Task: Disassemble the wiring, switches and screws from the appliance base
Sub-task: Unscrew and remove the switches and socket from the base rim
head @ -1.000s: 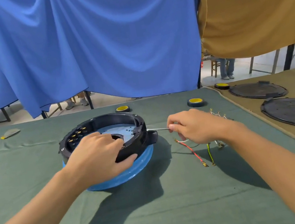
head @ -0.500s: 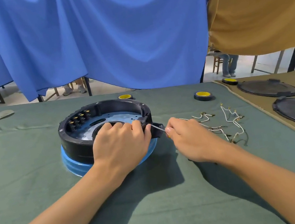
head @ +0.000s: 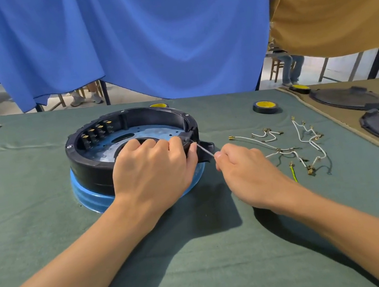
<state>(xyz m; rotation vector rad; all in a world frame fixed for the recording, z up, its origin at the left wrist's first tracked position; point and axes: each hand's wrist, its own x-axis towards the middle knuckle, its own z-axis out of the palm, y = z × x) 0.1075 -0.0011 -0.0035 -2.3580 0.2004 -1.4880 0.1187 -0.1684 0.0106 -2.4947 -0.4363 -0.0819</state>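
1. Loose white wires (head: 285,149) and a green-yellow wire (head: 294,173) lie on the green surface (head: 30,209), right of our hands.
2. A yellow-cored tape roll (head: 265,106) sits beyond them.
3. Our left hand (head: 153,172) clamps the near rim of the black appliance base (head: 129,141), mid-surface.
4. Our right hand (head: 246,171) is closed around a thin screwdriver (head: 203,150) angled to the base's right edge.

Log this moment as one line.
left hand: bracing appliance base | right hand: thin metal tool, tip at rim | removed wires: on cloth, right of base
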